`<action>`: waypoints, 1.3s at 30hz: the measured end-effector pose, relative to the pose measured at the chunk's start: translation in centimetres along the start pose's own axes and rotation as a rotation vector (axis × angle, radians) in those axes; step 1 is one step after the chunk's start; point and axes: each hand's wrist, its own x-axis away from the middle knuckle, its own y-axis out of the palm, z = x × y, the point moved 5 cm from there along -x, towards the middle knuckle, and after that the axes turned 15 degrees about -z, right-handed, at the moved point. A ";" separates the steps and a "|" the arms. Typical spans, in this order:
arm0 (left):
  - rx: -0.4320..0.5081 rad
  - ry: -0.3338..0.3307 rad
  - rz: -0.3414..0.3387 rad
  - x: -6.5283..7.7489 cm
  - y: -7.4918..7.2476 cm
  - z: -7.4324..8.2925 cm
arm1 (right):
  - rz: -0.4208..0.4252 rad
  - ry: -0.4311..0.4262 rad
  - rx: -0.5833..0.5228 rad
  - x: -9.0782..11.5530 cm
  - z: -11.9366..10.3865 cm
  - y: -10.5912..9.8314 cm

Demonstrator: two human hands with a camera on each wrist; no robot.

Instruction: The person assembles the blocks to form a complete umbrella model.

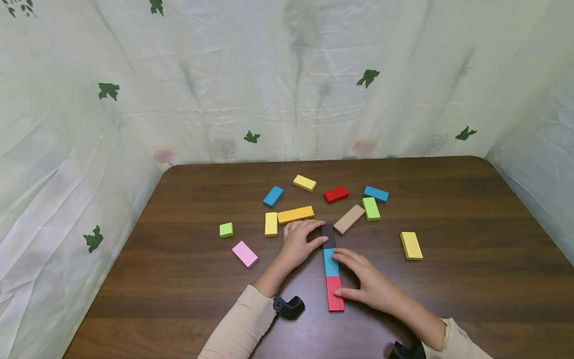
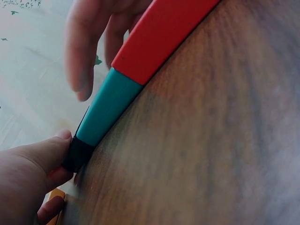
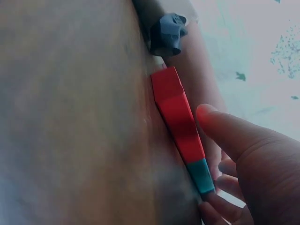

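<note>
Three blocks lie end to end in a line: a dark purple block (image 1: 329, 236) at the far end, a turquoise block (image 1: 331, 263) in the middle and a red block (image 1: 334, 294) nearest me. My left hand (image 1: 298, 244) holds the dark block between thumb and index finger, as the left wrist view also shows. My right hand (image 1: 369, 281) hovers along the line's right side, fingers by the turquoise block and thumb over the red one. In the right wrist view a gap shows between the thumb (image 3: 206, 112) and the red block (image 3: 178, 115).
An orange block (image 1: 296, 215) and a yellow block (image 1: 271, 224) lie beyond my left hand. A tan block (image 1: 349, 220) angles close to the line's far end. Pink (image 1: 245, 255), green, blue, yellow and red blocks are scattered around the brown table (image 1: 179, 299). A curtain hangs behind.
</note>
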 end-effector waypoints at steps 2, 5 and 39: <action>0.000 0.006 0.001 0.0 0.0 0.0 | 0.002 -0.003 0.006 -0.2 0.2 -0.1; -0.002 0.003 -0.001 0.0 0.1 0.0 | -0.006 -0.015 0.006 -0.6 0.5 -0.3; -0.042 0.056 0.292 -0.5 -2.4 -1.6 | -0.104 0.007 0.020 -1.4 0.9 -0.5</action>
